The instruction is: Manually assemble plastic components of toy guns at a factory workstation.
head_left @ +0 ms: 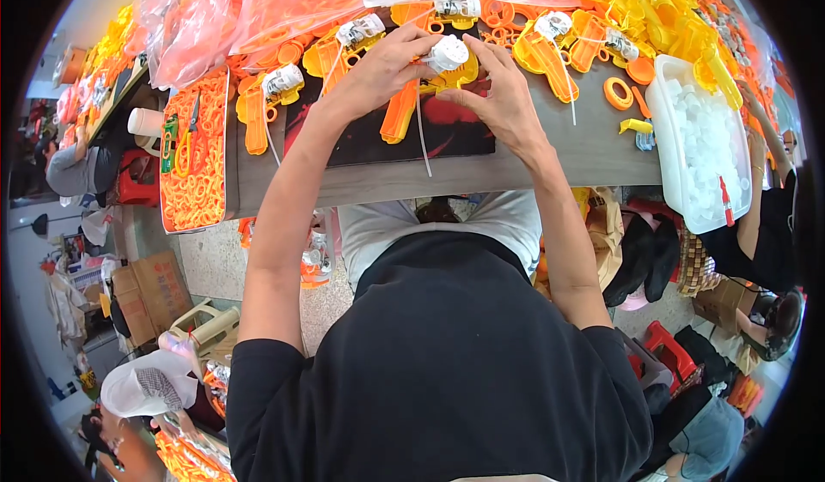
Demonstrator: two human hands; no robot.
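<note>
At 9 o'clock on the bench (550,168) lies a tray (196,177) of small orange rings, with scissors (183,143) resting on top. Just right of it, an orange part (255,117) carries a white motor-like unit. A dark mat (430,134) covers the bench centre, directly ahead of the person.

Left hand (378,70), at 12 o'clock over the mat: fingers curled, tips closed on the left side of a white module (448,53). Grip is a pinch, not a full fist.

The module sits between both hands, held just above a yellow-orange toy shell (404,108) that lies on the mat. A thin white wire (423,143) trails from beneath the hands toward the bench's near edge.

Right hand (498,95): fingers partly spread, thumb and forefinger touching the module's right side, palm facing down.

Judgement: the work in hand appears to be seating the module into the shell. Good practice would be to keep it square to the shell, apply even pressure from both sides, and keep the wire out from under the part.

At 2 o'clock, a white tub (687,216) holds pale small parts; loose yellow shells (670,18) are heaped beyond it.
</note>
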